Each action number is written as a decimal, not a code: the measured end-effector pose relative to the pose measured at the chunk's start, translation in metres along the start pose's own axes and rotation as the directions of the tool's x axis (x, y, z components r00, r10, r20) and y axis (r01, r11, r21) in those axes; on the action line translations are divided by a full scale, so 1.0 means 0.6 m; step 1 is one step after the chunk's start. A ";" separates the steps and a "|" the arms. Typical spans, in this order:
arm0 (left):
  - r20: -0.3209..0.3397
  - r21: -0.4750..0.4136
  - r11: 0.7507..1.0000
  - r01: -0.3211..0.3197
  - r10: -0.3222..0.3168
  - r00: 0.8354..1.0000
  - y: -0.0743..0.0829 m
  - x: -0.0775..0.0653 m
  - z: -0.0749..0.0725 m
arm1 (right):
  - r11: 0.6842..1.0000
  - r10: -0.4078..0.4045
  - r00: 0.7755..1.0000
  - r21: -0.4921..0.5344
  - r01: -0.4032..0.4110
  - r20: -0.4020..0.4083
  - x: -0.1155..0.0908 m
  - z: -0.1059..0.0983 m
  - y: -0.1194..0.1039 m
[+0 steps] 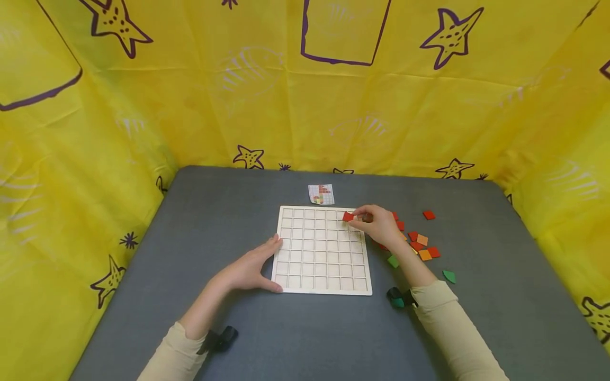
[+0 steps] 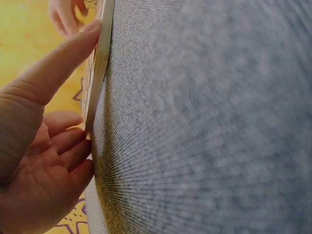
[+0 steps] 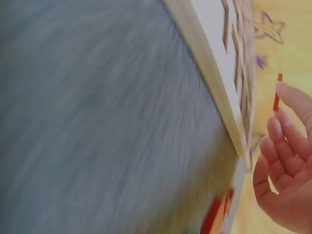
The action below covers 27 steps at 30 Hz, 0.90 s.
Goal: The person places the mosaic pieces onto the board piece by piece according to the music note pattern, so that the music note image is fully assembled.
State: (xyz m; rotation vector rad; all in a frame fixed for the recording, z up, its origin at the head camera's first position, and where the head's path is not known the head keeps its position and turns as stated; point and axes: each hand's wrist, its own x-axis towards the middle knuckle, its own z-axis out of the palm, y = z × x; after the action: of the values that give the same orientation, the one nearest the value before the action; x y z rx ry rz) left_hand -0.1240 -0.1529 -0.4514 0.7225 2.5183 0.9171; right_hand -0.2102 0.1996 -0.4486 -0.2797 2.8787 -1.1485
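Now, one red tile [image 1: 348,216] between pinching right fingers [image 3: 291,130]; left fingers [image 1: 265,248], uncurled, against one gridded board [image 1: 320,245].

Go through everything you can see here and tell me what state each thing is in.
Grid board: flat on the table
Left hand: touching the grid board's left edge
Right hand: pinching a red tile
Red tile: held above the grid board
Loose tiles: scattered, some partly hidden
Picture card: printed side up
Yellow cloth: hanging, creased
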 end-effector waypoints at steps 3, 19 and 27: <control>0.002 -0.004 1.000 0.009 -0.009 1.000 0.001 -0.001 0.000 | 1.000 -0.020 0.998 0.020 0.019 0.053 0.023 0.025 -0.017; 0.013 -0.009 1.000 0.028 -0.028 1.000 0.002 -0.001 0.002 | 0.998 -0.032 0.984 -0.051 0.042 0.176 0.080 0.067 -0.069; 0.002 -0.014 1.000 0.023 -0.023 1.000 0.001 -0.002 0.002 | 0.997 -0.052 0.979 -0.048 0.063 0.198 0.078 0.063 -0.072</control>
State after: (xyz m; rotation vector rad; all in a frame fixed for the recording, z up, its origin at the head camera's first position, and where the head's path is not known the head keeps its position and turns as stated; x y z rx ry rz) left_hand -0.1222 -0.1527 -0.4513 0.6884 2.5109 0.9253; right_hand -0.2462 0.1349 -0.4448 -0.4543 2.7473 -0.9894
